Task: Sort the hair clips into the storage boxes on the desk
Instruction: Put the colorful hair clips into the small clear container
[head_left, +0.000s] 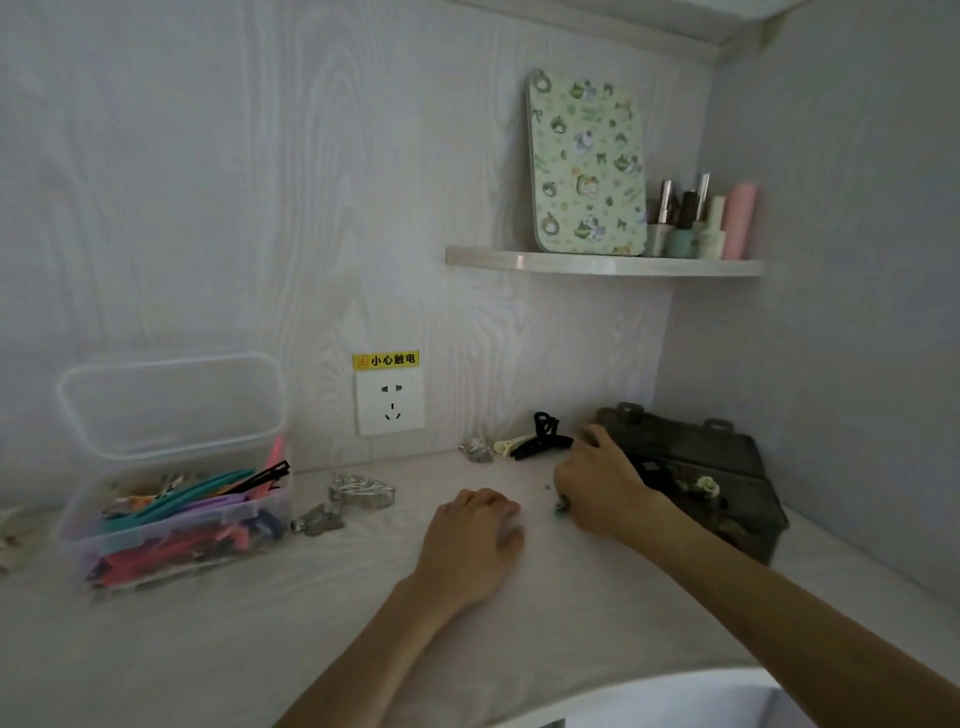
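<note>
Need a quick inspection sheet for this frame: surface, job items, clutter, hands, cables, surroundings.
Surface: pale wood-grain desk, dim light.
Job's things: clear storage box at left, lid up, full of coloured clips; dark storage box at right, open, small items inside; loose on the desk are a silver clip, a grey clip, a black claw clip, a cream clip and a small silver clip.
Clutter: small pale objects at the desk's left edge, unclear.
Hands: left hand rests on the desk, fingers curled, contents hidden; right hand by the dark box, pinching a small greenish item.
Cables: nothing seen.
Surroundings: wall socket with yellow warning label; corner shelf with patterned board and bottles.
</note>
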